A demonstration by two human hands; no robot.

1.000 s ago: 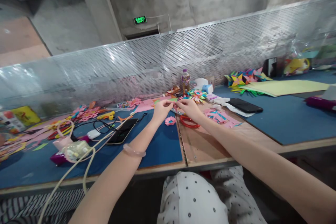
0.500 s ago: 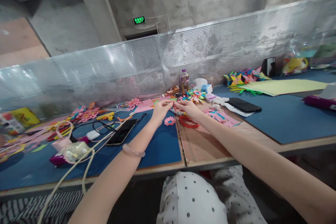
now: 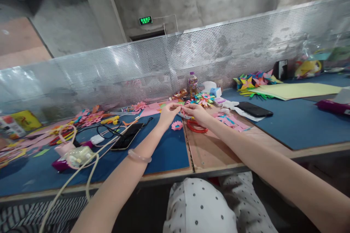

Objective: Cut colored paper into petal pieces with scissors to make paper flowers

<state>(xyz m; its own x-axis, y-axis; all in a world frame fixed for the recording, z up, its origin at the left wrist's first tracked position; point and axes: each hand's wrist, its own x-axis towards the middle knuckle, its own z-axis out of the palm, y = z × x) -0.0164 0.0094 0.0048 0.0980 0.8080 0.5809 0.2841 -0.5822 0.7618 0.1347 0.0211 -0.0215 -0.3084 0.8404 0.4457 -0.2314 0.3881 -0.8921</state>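
Observation:
My left hand (image 3: 168, 113) and my right hand (image 3: 197, 112) meet over the middle of the table, fingertips pinched together. Between them is a small pink paper piece (image 3: 182, 109), partly hidden by the fingers, so its shape is hard to make out. Just below my right hand lie scissors with red handles (image 3: 197, 127); their blades point toward the fingertips. A pink paper flower (image 3: 177, 125) rests on the blue mat, under my left hand's side. To the right of my right wrist are pink and blue paper pieces (image 3: 232, 122).
Left of my arm lie a phone (image 3: 128, 136), tangled cables and a purple glue gun (image 3: 60, 165). Behind my hands stand a drink bottle (image 3: 192, 84) and a multicoloured paper flower (image 3: 205, 99). Rightward are a black phone (image 3: 254, 109) and yellow paper sheets (image 3: 298, 89).
My fingers have shifted slightly around the pink paper piece, and a little more of it shows between the fingertips. The things on the table have stayed in place.

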